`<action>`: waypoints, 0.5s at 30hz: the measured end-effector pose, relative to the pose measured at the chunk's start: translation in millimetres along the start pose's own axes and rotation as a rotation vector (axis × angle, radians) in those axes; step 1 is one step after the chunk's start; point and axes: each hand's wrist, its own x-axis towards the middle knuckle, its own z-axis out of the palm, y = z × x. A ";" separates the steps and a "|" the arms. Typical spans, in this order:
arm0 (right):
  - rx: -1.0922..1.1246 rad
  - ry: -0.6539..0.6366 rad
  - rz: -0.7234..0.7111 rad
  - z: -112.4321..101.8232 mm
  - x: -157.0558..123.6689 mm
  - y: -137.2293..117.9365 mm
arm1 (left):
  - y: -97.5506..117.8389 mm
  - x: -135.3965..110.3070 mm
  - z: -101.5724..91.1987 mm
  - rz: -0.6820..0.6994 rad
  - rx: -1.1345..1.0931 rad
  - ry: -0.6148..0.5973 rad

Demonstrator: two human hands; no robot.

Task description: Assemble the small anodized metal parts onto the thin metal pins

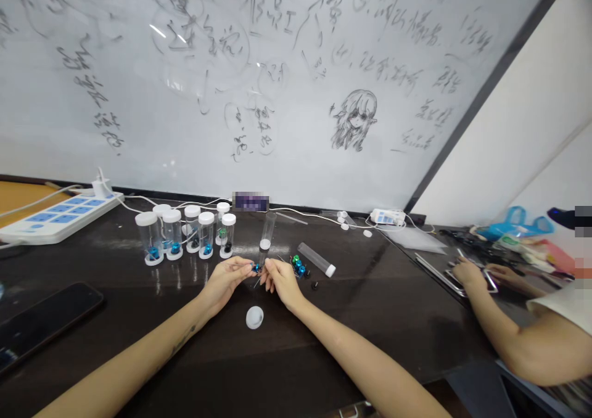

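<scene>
Between the fingertips of my left hand [230, 280] is a small blue metal part [256, 268] with thin dark leads. Close beside it, my right hand [283, 280] is closed in a pinch; what lies in its fingers is too small to make out. A round white cap [254, 317] rests on the table below my hands. Beyond them stands a clear tube [269, 228] with a white end. To the right of my right hand lie several small blue and green parts [298, 264] and a clear tube with a white cap [317, 259].
Several capped clear tubes [150, 239] holding small coloured parts stand at left. A power strip [65, 216] and a phone [46, 322] lie farther left. Cables and a second power strip [388, 216] run along the whiteboard [296, 128]. At right, another person's hands [469, 273] touch a metal frame.
</scene>
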 end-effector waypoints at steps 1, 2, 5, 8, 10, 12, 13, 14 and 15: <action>0.005 -0.004 0.001 -0.1 0.1 -0.1 | -0.4 0.4 -0.4 0.001 0.003 0.003; 0.006 -0.014 -0.002 -0.2 0.0 -0.5 | -0.7 0.8 -0.7 0.002 0.007 0.003; 0.000 -0.041 -0.029 -1.1 -0.9 -2.5 | -1.5 1.7 -1.5 0.001 0.009 0.002; 0.008 -0.024 -0.043 -1.8 -1.9 -3.3 | -1.6 1.7 -2.3 0.008 -0.002 0.002; 0.017 -0.004 -0.044 -1.9 -2.1 -2.9 | -1.3 1.4 -2.6 0.013 -0.007 0.002; 0.031 0.005 -0.046 -1.9 -2.1 -2.4 | -0.8 1.2 -2.6 0.014 -0.006 0.005; 0.039 0.006 -0.049 -1.9 -2.1 -2.2 | -0.6 1.3 -2.6 0.012 -0.005 0.004; 0.046 0.007 -0.052 -1.9 -2.0 -2.1 | -0.4 1.5 -2.5 0.011 -0.004 0.004; 0.048 0.008 -0.053 -1.9 -1.9 -2.0 | -0.3 1.8 -2.5 0.009 -0.003 0.003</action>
